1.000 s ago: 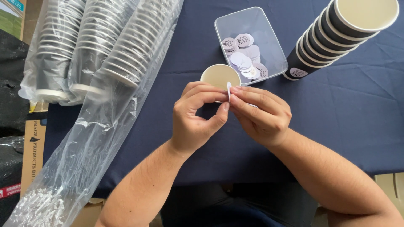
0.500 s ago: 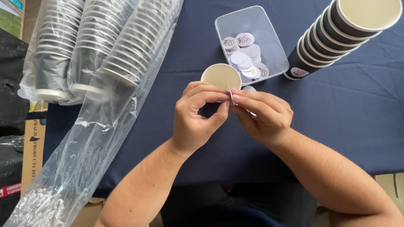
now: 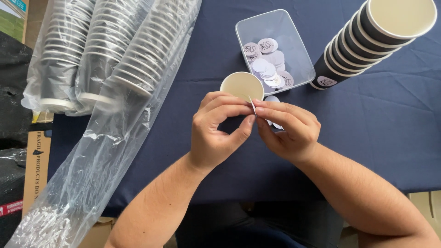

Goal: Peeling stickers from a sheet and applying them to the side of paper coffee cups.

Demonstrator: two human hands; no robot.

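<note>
My left hand [image 3: 216, 131] and my right hand [image 3: 289, 128] meet fingertip to fingertip over the dark blue tablecloth [image 3: 367, 133]. Between them they pinch a small round white sticker [image 3: 251, 104], seen edge-on. Just behind the fingers stands a single paper cup [image 3: 241, 86], open side up, cream inside. A little of a white sticker backing [image 3: 274, 99] shows behind my right fingers. A clear plastic tub [image 3: 294, 46] behind the cup holds several round white stickers [image 3: 268, 66].
A leaning stack of dark paper cups [image 3: 363, 41] with one sticker on its lowest cup stands at the upper right. Long sleeves of stacked cups in clear plastic bags [image 3: 110, 59] lie along the left. A cardboard box [image 3: 36, 160] sits off the table's left edge.
The sticker's visible edge has shrunk and tilted between my fingertips. A white backing piece has come into view behind my right fingers. Both hands stay in place.
</note>
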